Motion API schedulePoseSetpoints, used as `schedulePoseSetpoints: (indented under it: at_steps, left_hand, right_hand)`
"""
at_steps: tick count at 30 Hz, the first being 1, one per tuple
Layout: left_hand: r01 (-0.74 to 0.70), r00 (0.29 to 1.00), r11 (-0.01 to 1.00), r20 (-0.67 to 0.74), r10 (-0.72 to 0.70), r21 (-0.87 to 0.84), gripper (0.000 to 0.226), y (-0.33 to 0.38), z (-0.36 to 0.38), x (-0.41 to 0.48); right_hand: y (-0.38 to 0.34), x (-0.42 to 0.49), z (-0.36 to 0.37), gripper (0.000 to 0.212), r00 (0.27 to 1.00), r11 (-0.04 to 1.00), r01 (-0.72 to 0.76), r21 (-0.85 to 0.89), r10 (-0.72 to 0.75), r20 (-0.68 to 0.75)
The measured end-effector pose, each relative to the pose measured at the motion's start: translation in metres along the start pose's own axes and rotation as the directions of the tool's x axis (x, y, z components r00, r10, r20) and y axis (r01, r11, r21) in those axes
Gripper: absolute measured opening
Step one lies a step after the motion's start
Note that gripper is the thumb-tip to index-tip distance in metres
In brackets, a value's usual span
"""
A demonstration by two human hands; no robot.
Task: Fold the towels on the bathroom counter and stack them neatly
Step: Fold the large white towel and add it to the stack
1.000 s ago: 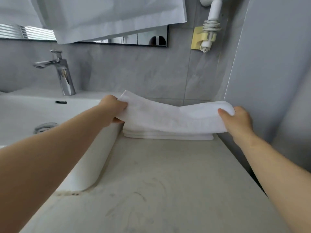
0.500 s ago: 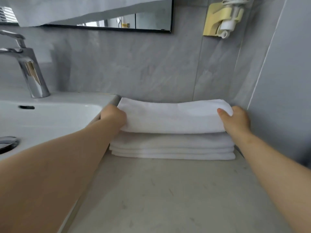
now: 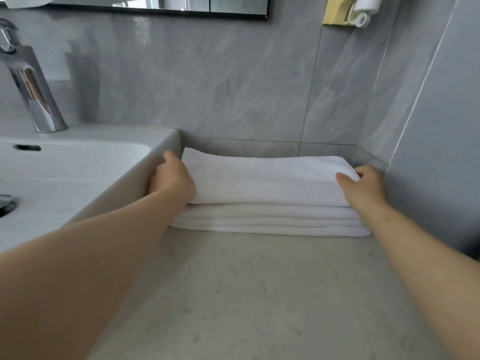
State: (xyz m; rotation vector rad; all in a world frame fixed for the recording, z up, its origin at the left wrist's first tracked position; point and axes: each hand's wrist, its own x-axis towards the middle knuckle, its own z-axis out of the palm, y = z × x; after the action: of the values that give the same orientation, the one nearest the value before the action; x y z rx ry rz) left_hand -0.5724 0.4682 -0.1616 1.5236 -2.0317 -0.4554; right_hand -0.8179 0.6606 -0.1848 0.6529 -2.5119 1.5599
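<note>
A folded white top towel [image 3: 265, 180] lies on a stack of folded towels [image 3: 270, 222] at the back of the counter [image 3: 259, 294], in the corner between the sink [image 3: 78, 162] and the side wall [image 3: 441, 126]. The left hand [image 3: 172, 179] grips the towel's left end with curled fingers; the right hand [image 3: 365, 188] pinches its right end, thumb on top and fingers tucked behind. The towel sits flat on the pile, its front edge set slightly back from the layers below. Judging from this, folding looks finished for these towels and the stacking is nearly done; what seems left is letting go and perhaps squaring the edges. No unfolded towel shows on the counter, though cloth hangs at the top left corner above the faucet [image 3: 33, 94]
</note>
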Motion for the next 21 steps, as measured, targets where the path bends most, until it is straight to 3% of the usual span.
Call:
schedulePoseSetpoints:
  at_steps: [4, 6, 8, 10, 15, 18, 21]
  left_hand:
    - [-0.204, 0.976, 0.946, -0.021, 0.216, 0.253, 0.03, -0.008, 0.005, -0.012]
    - [-0.362, 0.908, 0.812, -0.023, 0.418, 0.459, 0.045, -0.011, 0.007, -0.013]
    - [-0.465, 0.847, 0.683, 0.058, 0.528, 0.563, 0.036, -0.01, 0.007, -0.01]
    - [-0.483, 0.858, 0.673, 0.149, 0.492, 0.56, 0.025, -0.008, 0.006, -0.008]
    - [-0.491, 0.871, 0.725, 0.283, 0.401, 0.483, 0.027, -0.011, -0.001, -0.009]
    - [-0.474, 0.879, 0.786, 0.258, 0.4, 0.397, 0.026, -0.009, -0.012, -0.023]
    - [-0.523, 0.852, 0.781, 0.18, 0.492, 0.341, 0.031, -0.005, -0.021, -0.053]
  right_hand:
    - [-0.004, -0.013, -0.001, 0.046, 0.999, 0.962, 0.052, -0.267, -0.049, 0.016]
    - [-0.005, -0.016, 0.0, 0.047, 0.992, 0.891, 0.114, -0.44, -0.127, -0.001]
    - [-0.005, -0.019, -0.001, 0.044, 0.982, 0.837, 0.169, -0.521, -0.187, 0.018]
    - [-0.004, -0.021, -0.002, 0.043, 0.983, 0.801, 0.177, -0.571, -0.171, 0.065]
    - [-0.011, -0.034, -0.013, 0.045, 0.981, 0.769, 0.101, -0.632, 0.028, 0.192]
    - [-0.021, -0.051, -0.024, 0.043, 0.969, 0.704, 0.186, -0.686, -0.017, 0.246]
    - [-0.036, -0.081, -0.03, 0.051, 0.957, 0.704, 0.263, -0.66, -0.105, 0.269]
